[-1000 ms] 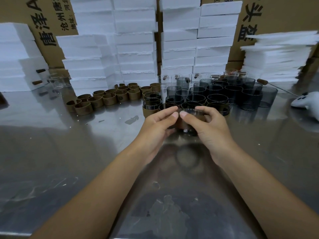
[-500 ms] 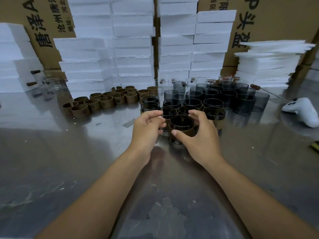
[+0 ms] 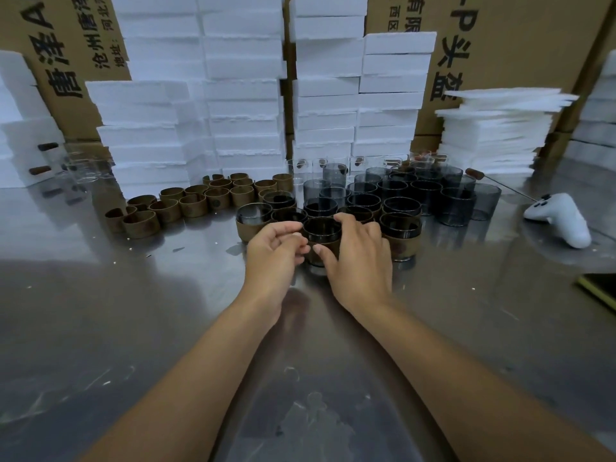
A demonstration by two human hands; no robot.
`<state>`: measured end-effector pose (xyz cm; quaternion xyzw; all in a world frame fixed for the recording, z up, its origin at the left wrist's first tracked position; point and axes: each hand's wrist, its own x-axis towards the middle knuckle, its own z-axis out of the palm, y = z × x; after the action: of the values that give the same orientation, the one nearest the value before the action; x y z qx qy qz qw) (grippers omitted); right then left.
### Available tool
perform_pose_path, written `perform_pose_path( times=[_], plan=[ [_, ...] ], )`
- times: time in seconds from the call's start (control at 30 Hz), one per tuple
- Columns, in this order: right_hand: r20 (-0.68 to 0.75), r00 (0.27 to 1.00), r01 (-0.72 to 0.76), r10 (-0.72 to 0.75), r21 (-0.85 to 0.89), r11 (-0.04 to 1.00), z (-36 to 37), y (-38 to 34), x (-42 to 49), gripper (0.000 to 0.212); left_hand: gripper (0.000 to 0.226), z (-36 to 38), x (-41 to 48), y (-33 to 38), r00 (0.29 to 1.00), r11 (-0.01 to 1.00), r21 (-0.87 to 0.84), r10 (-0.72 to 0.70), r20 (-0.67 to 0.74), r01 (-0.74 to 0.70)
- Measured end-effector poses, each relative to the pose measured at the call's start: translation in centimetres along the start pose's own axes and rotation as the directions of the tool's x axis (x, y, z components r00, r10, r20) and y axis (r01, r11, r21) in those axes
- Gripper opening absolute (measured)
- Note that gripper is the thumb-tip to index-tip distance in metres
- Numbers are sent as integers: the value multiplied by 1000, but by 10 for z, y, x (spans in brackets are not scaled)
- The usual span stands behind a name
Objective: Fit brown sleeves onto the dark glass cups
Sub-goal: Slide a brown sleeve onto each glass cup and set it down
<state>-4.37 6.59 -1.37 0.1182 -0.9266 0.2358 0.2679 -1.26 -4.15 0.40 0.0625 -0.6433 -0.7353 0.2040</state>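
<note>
A dark glass cup (image 3: 321, 228) wearing a brown sleeve (image 3: 330, 249) stands on the steel table (image 3: 133, 311), at the front of a cluster of other sleeved cups (image 3: 400, 233). My right hand (image 3: 361, 261) grips it, thumb on the sleeve and fingers curled over the far rim. My left hand (image 3: 275, 255) sits just left of the cup with loosely curled fingers, holding nothing that I can see. Loose brown sleeves (image 3: 193, 203) lie in rows at the left. Bare dark cups (image 3: 423, 195) stand behind and to the right.
Tall stacks of white foam blocks (image 3: 240, 95) and cardboard boxes wall off the back. Thin foam sheets (image 3: 493, 135) are piled at the right. A white game controller (image 3: 560, 218) lies on the right. Clear glasses (image 3: 83, 168) stand at the far left.
The cup was held up in both hands, then carried forward and set down among the sleeved cups. My left hand has come off it.
</note>
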Motion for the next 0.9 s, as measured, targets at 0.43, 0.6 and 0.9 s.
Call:
perform_pose_path(
  times=[0.43,0.6,0.9],
  plan=[
    [1,981,193,-194,16,981,-34,24,24,49,17,10,8,-10,991,997,67,-50,120,42],
    [-91,995,38,-30,87,995,-69,65,59,43,17,12,11,-14,993,994,111,-22,115,9],
    [9,861,-509,509,5,861,-59,161,80,48,21,11,21,-22,998,985,164,42,52,-50]
  ],
)
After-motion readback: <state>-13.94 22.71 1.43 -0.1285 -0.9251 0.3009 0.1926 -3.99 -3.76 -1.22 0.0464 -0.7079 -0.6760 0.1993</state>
